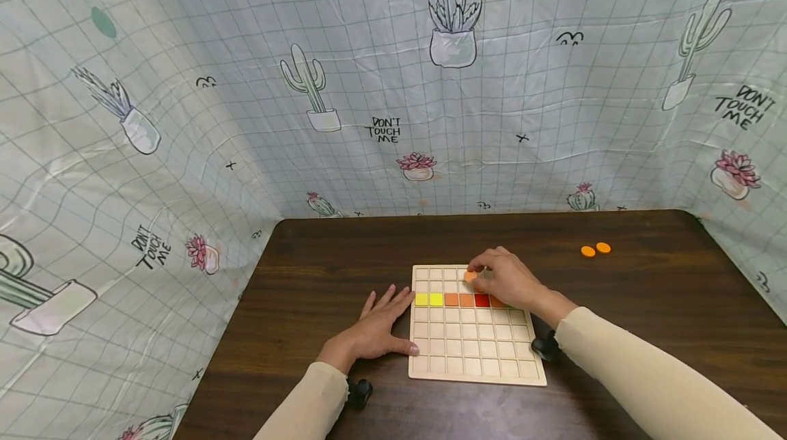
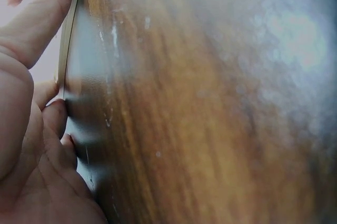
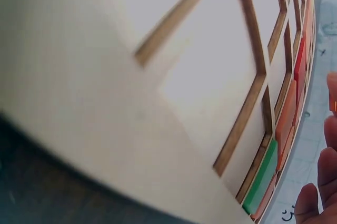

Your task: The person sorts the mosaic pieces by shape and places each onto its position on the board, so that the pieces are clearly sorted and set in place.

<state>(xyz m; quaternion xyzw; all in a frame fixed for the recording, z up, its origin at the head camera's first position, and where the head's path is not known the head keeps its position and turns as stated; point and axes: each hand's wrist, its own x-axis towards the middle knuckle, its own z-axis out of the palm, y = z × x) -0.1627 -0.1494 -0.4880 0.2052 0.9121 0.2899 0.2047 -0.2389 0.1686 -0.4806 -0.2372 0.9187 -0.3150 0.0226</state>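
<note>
A pale wooden grid board (image 1: 470,348) lies flat on the dark table. One row of it holds flat square tiles, among them yellow (image 1: 436,299), orange (image 1: 451,300) and red (image 1: 482,300); a green tile (image 3: 261,182) shows in the right wrist view. Over the board's far rows my right hand (image 1: 509,279) pinches an orange disc (image 1: 470,276) between thumb and fingers. Its palm side hides some squares behind the tile row. My left hand (image 1: 380,328) rests with spread, straight fingers against the board's left edge, thumb touching the near-left rim.
Two orange discs (image 1: 588,251) lie on the table (image 1: 332,255) at the back right. A patterned cloth (image 1: 369,173) hangs around the table's back and sides. Black wrist devices (image 1: 361,393) sit beneath both wrists, the right one close to the board's right edge.
</note>
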